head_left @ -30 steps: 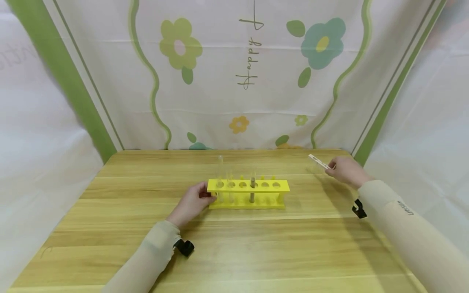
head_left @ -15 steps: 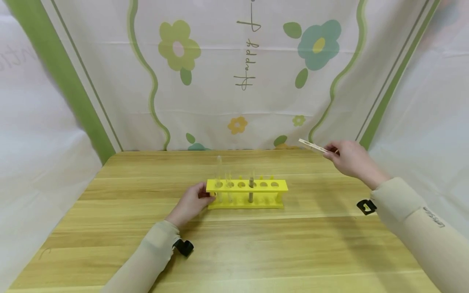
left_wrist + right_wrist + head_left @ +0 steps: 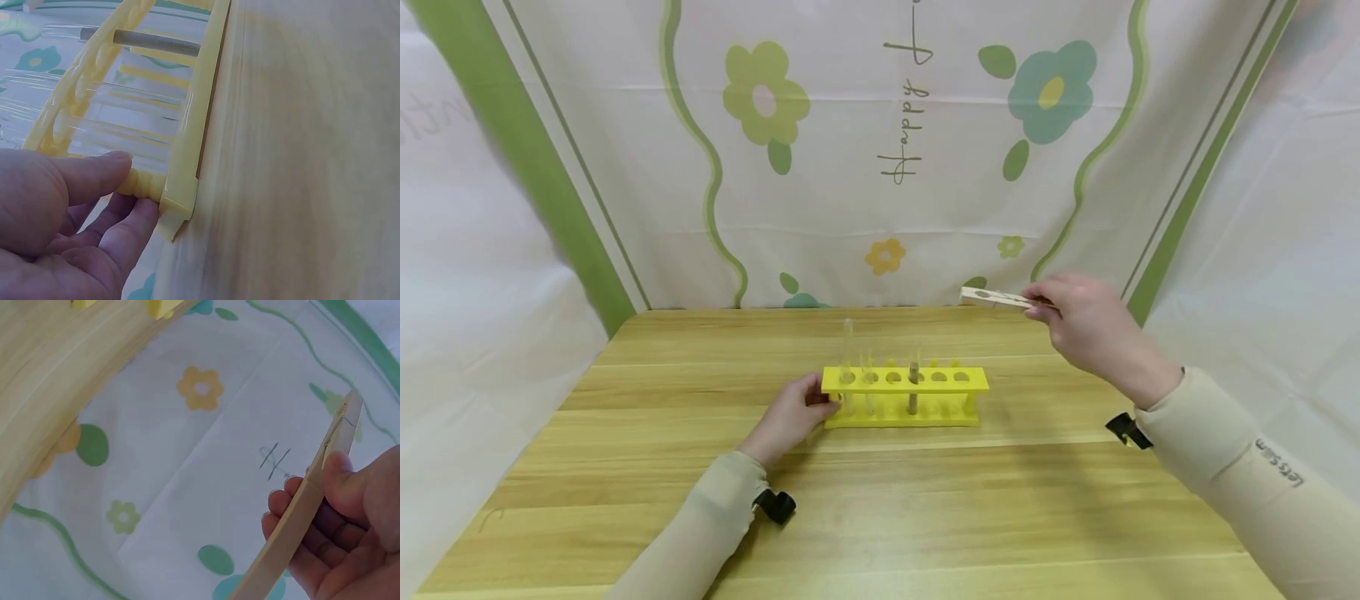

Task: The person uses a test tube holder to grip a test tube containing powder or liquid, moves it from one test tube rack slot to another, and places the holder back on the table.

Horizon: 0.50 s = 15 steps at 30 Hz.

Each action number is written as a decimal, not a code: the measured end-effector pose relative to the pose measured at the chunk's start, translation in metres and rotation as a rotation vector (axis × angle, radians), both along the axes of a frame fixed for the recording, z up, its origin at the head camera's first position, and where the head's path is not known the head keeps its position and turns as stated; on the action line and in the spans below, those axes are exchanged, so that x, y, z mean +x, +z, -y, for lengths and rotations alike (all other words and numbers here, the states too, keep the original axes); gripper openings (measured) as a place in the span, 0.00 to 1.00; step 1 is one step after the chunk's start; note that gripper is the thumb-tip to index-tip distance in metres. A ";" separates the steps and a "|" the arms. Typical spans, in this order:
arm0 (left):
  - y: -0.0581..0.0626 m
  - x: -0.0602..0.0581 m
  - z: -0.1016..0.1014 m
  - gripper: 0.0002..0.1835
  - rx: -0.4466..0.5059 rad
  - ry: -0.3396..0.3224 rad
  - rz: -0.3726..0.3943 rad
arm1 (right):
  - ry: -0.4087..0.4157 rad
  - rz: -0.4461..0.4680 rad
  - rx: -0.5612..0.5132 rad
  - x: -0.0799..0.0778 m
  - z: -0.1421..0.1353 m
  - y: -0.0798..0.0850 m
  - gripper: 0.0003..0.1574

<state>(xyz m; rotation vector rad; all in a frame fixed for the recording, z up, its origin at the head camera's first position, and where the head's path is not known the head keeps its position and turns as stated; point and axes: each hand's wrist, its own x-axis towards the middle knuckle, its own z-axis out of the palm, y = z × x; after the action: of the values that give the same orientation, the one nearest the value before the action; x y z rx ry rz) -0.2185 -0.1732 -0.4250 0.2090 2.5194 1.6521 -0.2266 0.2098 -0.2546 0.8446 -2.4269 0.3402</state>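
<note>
My left hand (image 3: 790, 421) pinches the end post (image 3: 147, 184) of a yellow test tube rack (image 3: 880, 388) between thumb and fingers. Two clear glass test tubes stand in the rack's left holes, the leftmost test tube (image 3: 847, 342) rising higher than its neighbour (image 3: 868, 362). Farther right in the rack, a third test tube (image 3: 913, 398) has dark grey material inside. Up in the air to the right of the rack, my right hand (image 3: 1086, 321) grips a wooden test tube holder (image 3: 996, 297) with a wire spring; its jaw end points left.
The rack stands on a wood-grain table (image 3: 880, 517). A white flowered cloth (image 3: 850, 192) hangs behind the table's back edge, with more pale cloth at both sides. Black wrist bands (image 3: 775, 506) sit on both sleeves.
My right hand has lifted the test tube holder from low over the table's right side and carried it left toward the rack. The left hand keeps its grip on the rack.
</note>
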 end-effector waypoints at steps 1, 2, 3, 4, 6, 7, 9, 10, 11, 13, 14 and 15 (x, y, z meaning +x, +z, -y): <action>0.000 0.000 0.000 0.15 -0.001 0.001 0.001 | 0.008 -0.006 0.001 0.001 0.004 0.000 0.06; 0.000 0.000 0.000 0.15 -0.002 0.002 0.002 | 0.016 -0.005 0.001 0.002 0.007 -0.001 0.06; 0.001 0.000 0.000 0.15 -0.002 0.001 0.003 | 0.023 -0.002 0.001 0.002 0.011 -0.002 0.06; 0.001 0.000 0.000 0.15 -0.002 0.001 0.003 | 0.027 -0.002 0.001 0.003 0.014 -0.002 0.06; 0.001 0.000 0.000 0.15 -0.001 0.002 0.003 | 0.033 0.010 0.001 0.003 0.020 -0.005 0.06; 0.001 0.000 0.000 0.15 -0.002 0.003 0.002 | 0.033 0.018 0.001 0.003 0.023 -0.006 0.06; 0.001 0.000 0.000 0.15 -0.007 0.005 0.001 | 0.036 0.034 0.002 0.003 0.029 -0.009 0.06; 0.001 0.000 0.000 0.15 -0.010 0.006 0.001 | 0.036 0.039 0.004 0.003 0.031 -0.010 0.05; 0.001 0.000 0.000 0.15 -0.012 0.007 0.000 | 0.038 0.043 0.004 0.002 0.034 -0.012 0.05; 0.001 0.000 0.000 0.14 -0.019 0.007 -0.006 | 0.041 0.044 0.004 0.001 0.038 -0.016 0.05; 0.001 0.000 -0.001 0.14 -0.020 0.007 -0.007 | 0.044 0.043 0.002 0.001 0.040 -0.018 0.05; 0.001 0.000 -0.001 0.14 -0.021 0.006 -0.011 | 0.047 0.038 0.002 0.000 0.042 -0.020 0.05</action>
<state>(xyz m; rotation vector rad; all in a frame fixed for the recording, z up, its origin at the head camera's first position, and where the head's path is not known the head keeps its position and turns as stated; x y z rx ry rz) -0.2189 -0.1725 -0.4239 0.2095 2.5468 1.6302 -0.2266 0.1680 -0.2743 0.9049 -2.4459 0.3743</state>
